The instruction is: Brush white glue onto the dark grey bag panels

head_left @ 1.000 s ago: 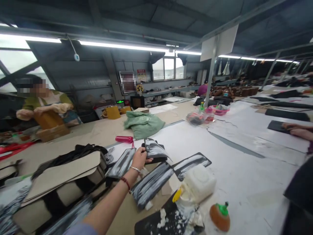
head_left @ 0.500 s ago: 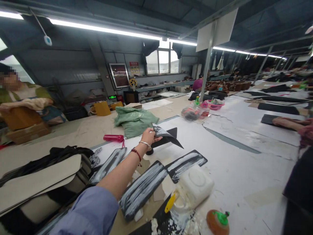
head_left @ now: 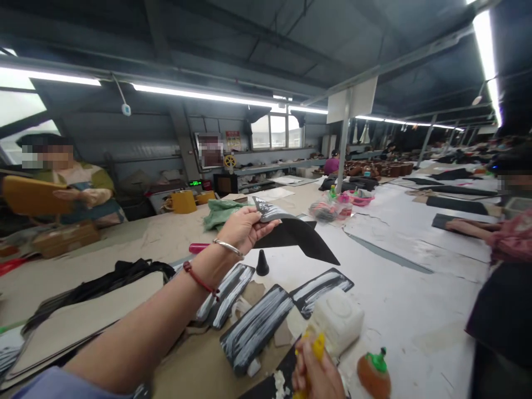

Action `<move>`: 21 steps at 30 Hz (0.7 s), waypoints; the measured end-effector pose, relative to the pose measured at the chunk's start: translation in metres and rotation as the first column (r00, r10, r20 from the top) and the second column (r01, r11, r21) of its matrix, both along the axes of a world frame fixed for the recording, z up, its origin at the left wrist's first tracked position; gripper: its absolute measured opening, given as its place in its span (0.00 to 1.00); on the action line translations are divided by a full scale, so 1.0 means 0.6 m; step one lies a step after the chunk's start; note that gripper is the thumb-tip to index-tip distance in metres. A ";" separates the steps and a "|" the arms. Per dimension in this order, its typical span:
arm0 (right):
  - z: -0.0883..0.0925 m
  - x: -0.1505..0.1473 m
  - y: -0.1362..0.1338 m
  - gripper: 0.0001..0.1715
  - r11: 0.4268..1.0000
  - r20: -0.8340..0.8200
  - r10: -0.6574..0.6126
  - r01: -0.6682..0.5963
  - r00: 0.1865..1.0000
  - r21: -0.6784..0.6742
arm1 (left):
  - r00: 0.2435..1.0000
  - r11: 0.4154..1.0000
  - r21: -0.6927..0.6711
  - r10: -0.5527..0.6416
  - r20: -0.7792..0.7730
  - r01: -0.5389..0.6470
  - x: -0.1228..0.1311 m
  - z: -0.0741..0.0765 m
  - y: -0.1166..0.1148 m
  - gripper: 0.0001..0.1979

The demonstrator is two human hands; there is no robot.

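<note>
The left hand (head_left: 243, 227) has lifted the black piece (head_left: 301, 239) off the table (head_left: 399, 293), pinching its end. Below it, the right hand (head_left: 318, 378) now grips a yellow brush (head_left: 318, 347) beside the jug (head_left: 338, 318).

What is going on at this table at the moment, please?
The person's left hand holds a curved black leather-like piece smeared with white paste up above the long white work table. The right hand grips a yellow-handled tool beside a white plastic jug. Several more paste-streaked black pieces lie on the table.
</note>
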State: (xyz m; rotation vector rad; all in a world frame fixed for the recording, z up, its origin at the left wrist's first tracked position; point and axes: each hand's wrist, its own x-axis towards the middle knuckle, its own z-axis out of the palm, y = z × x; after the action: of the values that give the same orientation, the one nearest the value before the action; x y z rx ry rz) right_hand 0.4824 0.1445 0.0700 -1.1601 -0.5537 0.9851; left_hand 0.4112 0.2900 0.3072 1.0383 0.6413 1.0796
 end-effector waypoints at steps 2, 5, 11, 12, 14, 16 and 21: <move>0.033 -0.034 0.034 0.34 0.998 -0.171 0.044 -0.036 0.984 0.050 | 0.999 0.999 0.031 -0.011 0.030 0.010 -0.034 0.034 -0.043 0.10; 0.089 -0.071 0.069 0.36 0.982 -0.370 0.142 -0.085 0.918 0.166 | 0.997 0.999 0.052 0.006 0.080 -0.010 -0.084 0.076 -0.107 0.10; 0.173 -0.121 0.096 0.30 0.877 -0.551 0.352 -0.062 0.756 0.476 | 0.990 0.996 0.056 0.061 0.129 -0.069 -0.169 0.122 -0.214 0.09; 0.182 -0.130 0.093 0.30 0.862 -0.548 0.359 -0.044 0.755 0.505 | 0.989 0.996 0.059 0.066 0.129 -0.074 -0.181 0.126 -0.226 0.09; 0.190 -0.147 0.080 0.33 0.853 -0.542 0.334 -0.003 0.771 0.521 | 0.990 0.994 0.070 0.077 0.118 -0.086 -0.203 0.131 -0.244 0.09; 0.184 -0.160 0.060 0.35 0.886 -0.514 0.251 0.020 0.820 0.464 | 0.990 0.989 0.103 0.095 0.106 -0.106 -0.223 0.135 -0.254 0.09; 0.115 -0.151 -0.028 0.35 0.976 -0.441 -0.050 0.137 0.896 0.167 | 0.991 0.966 0.228 0.106 0.081 -0.122 -0.264 0.139 -0.246 0.10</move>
State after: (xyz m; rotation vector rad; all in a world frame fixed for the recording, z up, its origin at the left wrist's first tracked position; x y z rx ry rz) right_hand 0.3918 0.1275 0.1390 -0.7504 -0.2241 1.0418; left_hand 0.2527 0.1426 0.3905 1.1705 0.5330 1.3092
